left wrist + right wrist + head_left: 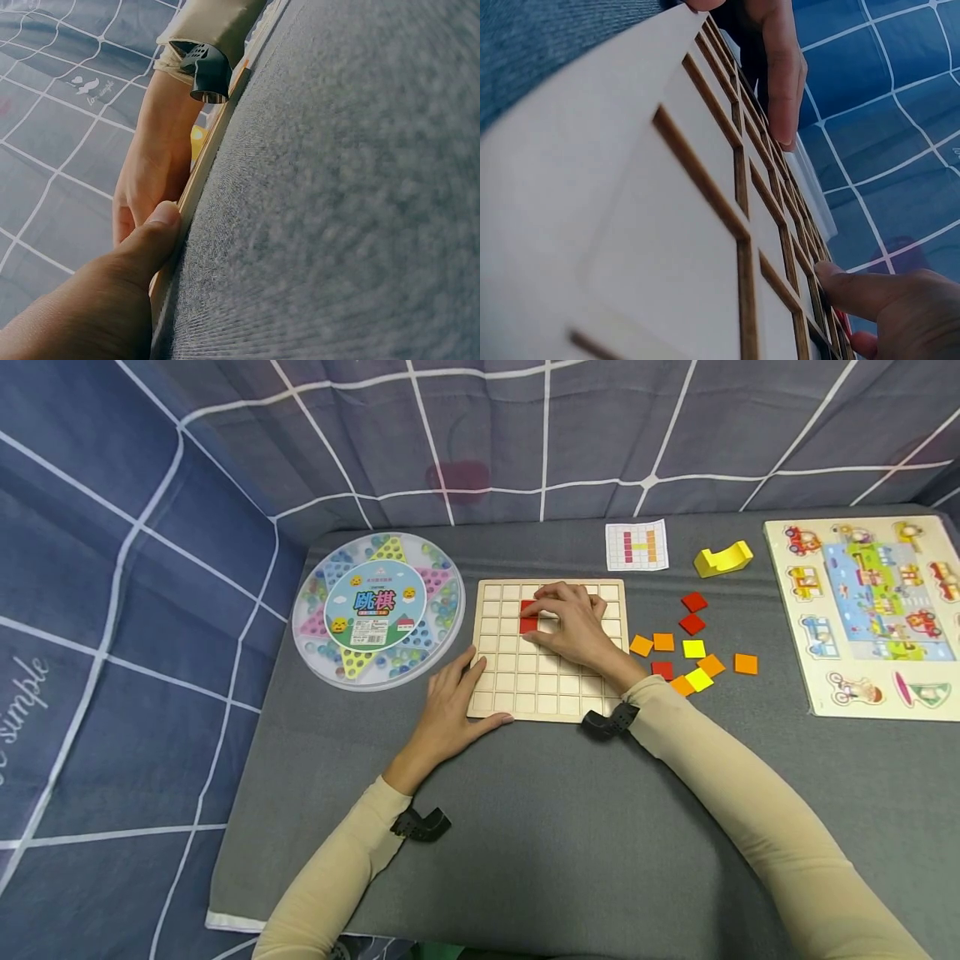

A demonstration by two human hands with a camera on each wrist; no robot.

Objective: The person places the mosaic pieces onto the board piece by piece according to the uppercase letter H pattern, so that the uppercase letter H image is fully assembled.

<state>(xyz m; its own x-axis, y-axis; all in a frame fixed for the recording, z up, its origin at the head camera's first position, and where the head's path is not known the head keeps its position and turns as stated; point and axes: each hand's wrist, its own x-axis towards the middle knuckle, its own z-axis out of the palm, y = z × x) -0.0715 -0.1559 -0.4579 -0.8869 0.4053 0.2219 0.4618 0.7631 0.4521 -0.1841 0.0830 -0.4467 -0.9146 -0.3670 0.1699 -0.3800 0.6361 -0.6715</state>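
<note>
A square wooden grid board [517, 685] lies on the table. My right hand [573, 627] is over its upper middle, thumb and index finger at a red square tile [528, 625], pinching it at the grid; another red tile touches it just above. In the right wrist view the thumb [855, 292] is low over the grid, with a sliver of red beside it. My left hand [447, 710] rests at the board's near left corner, fingers fairly straight along the left side and thumb [154, 232] against the near edge.
Loose orange, red and yellow tiles [693, 649] lie right of the board. Behind them are a pattern card [636, 545] and a yellow curved block [723, 560]. A round Chinese checkers box [375, 610] sits left; a picture puzzle board [825, 681] lies far right.
</note>
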